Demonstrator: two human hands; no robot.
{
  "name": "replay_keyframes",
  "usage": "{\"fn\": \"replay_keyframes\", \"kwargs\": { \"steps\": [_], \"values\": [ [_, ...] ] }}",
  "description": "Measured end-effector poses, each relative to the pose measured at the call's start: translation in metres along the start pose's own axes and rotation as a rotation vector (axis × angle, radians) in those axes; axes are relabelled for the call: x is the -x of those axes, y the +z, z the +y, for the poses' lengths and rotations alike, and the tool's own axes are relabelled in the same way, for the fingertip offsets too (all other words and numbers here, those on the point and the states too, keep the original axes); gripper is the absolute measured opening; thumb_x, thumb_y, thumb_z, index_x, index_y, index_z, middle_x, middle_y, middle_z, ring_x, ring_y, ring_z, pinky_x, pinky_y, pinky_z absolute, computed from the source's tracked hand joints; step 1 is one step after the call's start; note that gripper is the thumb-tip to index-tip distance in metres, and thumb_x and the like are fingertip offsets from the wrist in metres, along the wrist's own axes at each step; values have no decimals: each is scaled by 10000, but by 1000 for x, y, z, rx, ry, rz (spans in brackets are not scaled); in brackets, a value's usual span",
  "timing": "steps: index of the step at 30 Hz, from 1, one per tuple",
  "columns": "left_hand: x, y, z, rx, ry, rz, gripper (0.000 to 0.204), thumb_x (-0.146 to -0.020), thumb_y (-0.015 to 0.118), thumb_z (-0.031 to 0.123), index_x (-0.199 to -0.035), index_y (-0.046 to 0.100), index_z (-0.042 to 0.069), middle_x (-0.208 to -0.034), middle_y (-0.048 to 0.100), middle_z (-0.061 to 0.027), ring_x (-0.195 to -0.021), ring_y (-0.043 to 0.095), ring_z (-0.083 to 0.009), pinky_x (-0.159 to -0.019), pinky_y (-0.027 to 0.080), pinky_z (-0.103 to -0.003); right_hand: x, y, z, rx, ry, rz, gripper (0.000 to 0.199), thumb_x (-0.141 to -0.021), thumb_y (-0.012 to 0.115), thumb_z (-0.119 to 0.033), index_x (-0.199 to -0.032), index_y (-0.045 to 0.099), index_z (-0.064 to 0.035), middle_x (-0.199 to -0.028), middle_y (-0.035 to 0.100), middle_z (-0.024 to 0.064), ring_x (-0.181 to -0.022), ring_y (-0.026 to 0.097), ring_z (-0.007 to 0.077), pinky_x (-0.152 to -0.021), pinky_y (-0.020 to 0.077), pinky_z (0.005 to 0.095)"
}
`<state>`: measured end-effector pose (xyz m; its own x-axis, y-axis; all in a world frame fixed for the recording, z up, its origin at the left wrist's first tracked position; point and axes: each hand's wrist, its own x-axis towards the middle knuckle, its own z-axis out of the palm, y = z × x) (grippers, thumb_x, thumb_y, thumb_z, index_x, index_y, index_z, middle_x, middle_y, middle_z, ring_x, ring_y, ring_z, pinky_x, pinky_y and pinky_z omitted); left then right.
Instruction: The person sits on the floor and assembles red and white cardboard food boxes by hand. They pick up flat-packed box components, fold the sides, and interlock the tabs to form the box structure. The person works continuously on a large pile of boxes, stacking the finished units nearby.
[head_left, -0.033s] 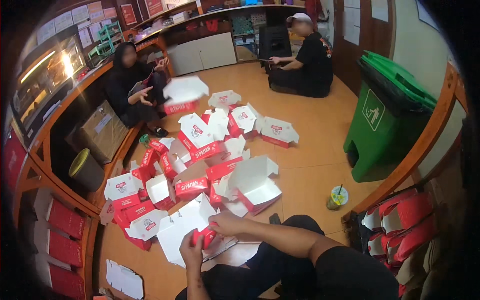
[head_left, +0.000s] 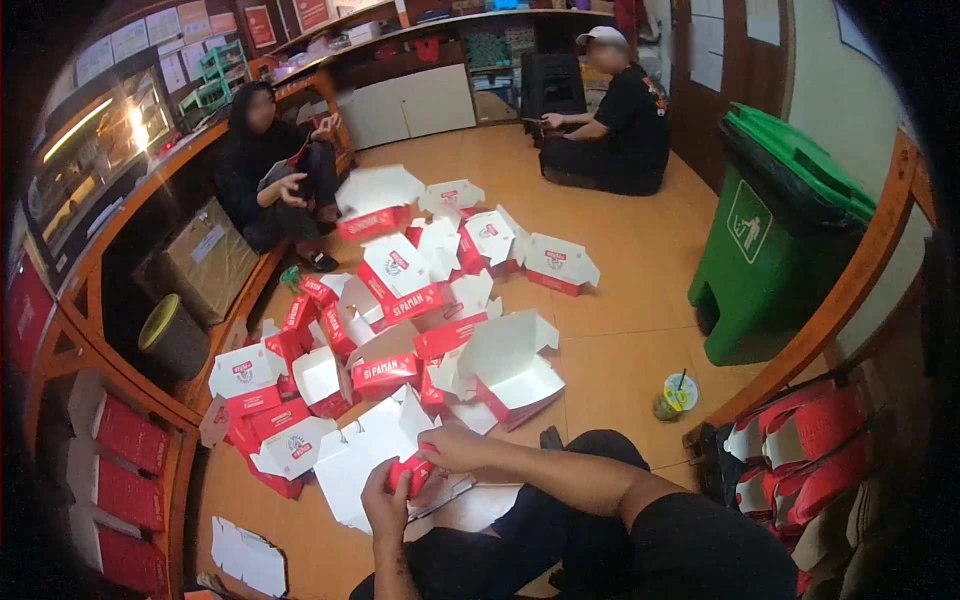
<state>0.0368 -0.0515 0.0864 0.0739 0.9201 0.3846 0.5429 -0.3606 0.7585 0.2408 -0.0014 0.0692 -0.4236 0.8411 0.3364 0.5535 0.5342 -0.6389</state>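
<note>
I am sitting on the wooden floor with a partly folded red-and-white cardboard box point(head_left: 365, 455) in front of my knees. My left hand point(head_left: 385, 503) grips its red flap from below. My right hand point(head_left: 452, 448) pinches the same flap from above, so both hands are shut on the box. Its white inner panels spread out to the left of my hands. Just beyond it lies an open, assembled box point(head_left: 510, 370) with its lid up.
Several assembled red-and-white boxes point(head_left: 400, 285) are heaped across the floor ahead. Two other people sit on the floor, one at the left point(head_left: 275, 170) and one at the back point(head_left: 615, 125). A green wheeled bin point(head_left: 770, 240) stands right, a drink cup point(head_left: 675, 398) beside it. Flat box stacks point(head_left: 125, 440) fill left shelves.
</note>
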Motion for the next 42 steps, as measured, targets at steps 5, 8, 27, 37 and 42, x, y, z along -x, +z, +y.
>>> {"fn": "replay_keyframes", "kwargs": {
  "steps": [5,8,27,37,42],
  "values": [
    [5,-1,5,-37,-114,-171,294,-894,654,278,-1018,685,13,-878,688,-185,-808,670,-320,-756,517,-370,0,1,-18,-202,133,-150,206,-933,564,-236,-896,614,-40,-630,633,129,-621,663,275,-602,520,397],
    [1,-11,-29,-74,-497,-378,353,-889,661,344,-904,691,-8,-692,648,-139,-597,612,-243,-589,488,-350,-6,-4,-27,-122,91,11,211,-894,600,-238,-1025,639,-78,-1018,635,182,-867,652,350,-750,512,445],
    [6,-10,-52,33,-523,-362,499,-933,566,423,-764,667,-36,-586,576,-119,-549,527,-183,-570,436,-352,-7,41,17,-319,132,194,230,-828,689,-219,-966,651,-39,-1248,448,236,-1163,478,406,-1000,405,429],
    [7,-3,-39,30,-383,-349,355,-968,573,317,-807,643,8,-630,557,-23,-579,485,-109,-545,399,-290,-10,22,6,-219,68,-267,210,-859,665,-288,-970,681,-111,-1332,440,169,-1202,486,342,-1001,405,417],
    [9,10,-30,391,-390,-229,294,-1001,519,269,-1168,533,28,-927,593,-86,-619,522,-110,-576,446,-264,-9,45,6,-397,346,78,213,-871,634,-229,-903,679,-23,-1107,612,172,-970,632,334,-863,486,389]
  ]
}}
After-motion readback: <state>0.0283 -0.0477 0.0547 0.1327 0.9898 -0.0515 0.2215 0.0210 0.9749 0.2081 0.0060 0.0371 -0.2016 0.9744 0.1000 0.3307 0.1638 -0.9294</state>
